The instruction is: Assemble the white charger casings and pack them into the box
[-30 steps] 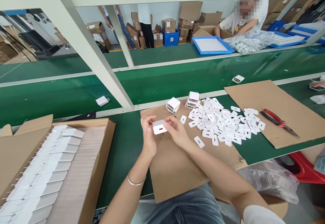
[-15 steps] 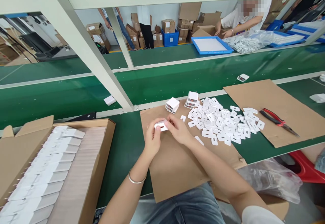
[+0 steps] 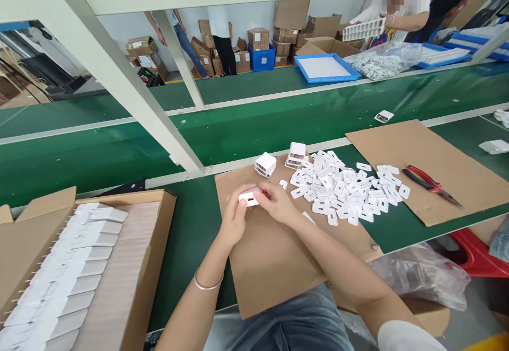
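My left hand (image 3: 233,216) is closed around a small white charger housing (image 3: 248,198), whose slotted end faces me. The thumb and fingers of my right hand (image 3: 275,202) pinch the same housing from its right side. Both hands are above a brown cardboard sheet (image 3: 274,266). Just beyond them stand a stack of white housings (image 3: 265,164) and another open-ended stack (image 3: 296,154). To the right lies a loose pile of thin white slotted end plates (image 3: 338,186).
At left, an open carton (image 3: 153,255) holds rows of white pronged parts (image 3: 67,277). Red-and-black pliers (image 3: 431,184) lie on a second cardboard sheet (image 3: 397,144). A slanted metal post (image 3: 131,86) rises ahead beside the green belt (image 3: 262,117). Across it, a person holds a white tray (image 3: 363,30).
My hands keep the housing between them, with little change in grip. The view has shifted slightly. The person across the belt has lifted a white tray, and belt pieces have moved leftward.
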`<state>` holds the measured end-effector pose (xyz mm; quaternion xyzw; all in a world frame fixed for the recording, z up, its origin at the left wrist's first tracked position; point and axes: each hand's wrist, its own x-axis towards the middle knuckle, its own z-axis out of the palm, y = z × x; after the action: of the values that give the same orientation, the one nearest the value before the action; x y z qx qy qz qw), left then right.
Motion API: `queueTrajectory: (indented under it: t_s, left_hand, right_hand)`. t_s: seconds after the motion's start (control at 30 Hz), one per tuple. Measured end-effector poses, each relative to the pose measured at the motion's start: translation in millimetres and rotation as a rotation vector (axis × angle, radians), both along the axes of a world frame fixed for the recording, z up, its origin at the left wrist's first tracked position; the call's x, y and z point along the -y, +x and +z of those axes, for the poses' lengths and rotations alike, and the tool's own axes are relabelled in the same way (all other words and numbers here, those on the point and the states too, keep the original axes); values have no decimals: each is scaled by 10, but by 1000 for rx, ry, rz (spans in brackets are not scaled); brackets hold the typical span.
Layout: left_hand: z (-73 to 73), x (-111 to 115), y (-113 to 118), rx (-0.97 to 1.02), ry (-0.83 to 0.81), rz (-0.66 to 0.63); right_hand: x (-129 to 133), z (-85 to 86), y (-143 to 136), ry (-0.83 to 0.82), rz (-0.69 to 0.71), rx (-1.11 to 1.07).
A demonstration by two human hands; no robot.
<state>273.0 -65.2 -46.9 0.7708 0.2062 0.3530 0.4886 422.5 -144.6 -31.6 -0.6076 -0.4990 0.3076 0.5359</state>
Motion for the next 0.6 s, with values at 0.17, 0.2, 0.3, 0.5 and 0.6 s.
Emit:
queueTrajectory:
  t_s: [0.17, 0.2, 0.3, 0.5, 0.6]
  left_hand:
    - [9, -33, -25, 9, 17, -40]
    - [10, -34, -32, 2, 17, -50]
    - [16, -33, -46, -1, 61, -57]
    - [3, -36, -15, 29, 65, -36]
    - [6, -44, -7, 40, 65, -16]
  right_hand:
    - [-1, 14, -3, 17, 8, -14]
    - [-1, 16, -6, 24, 9, -16]
    - [1, 7, -19, 40, 5, 11]
    - [13, -37, -37, 38, -1, 67]
    - [16, -40, -40, 25, 40, 56]
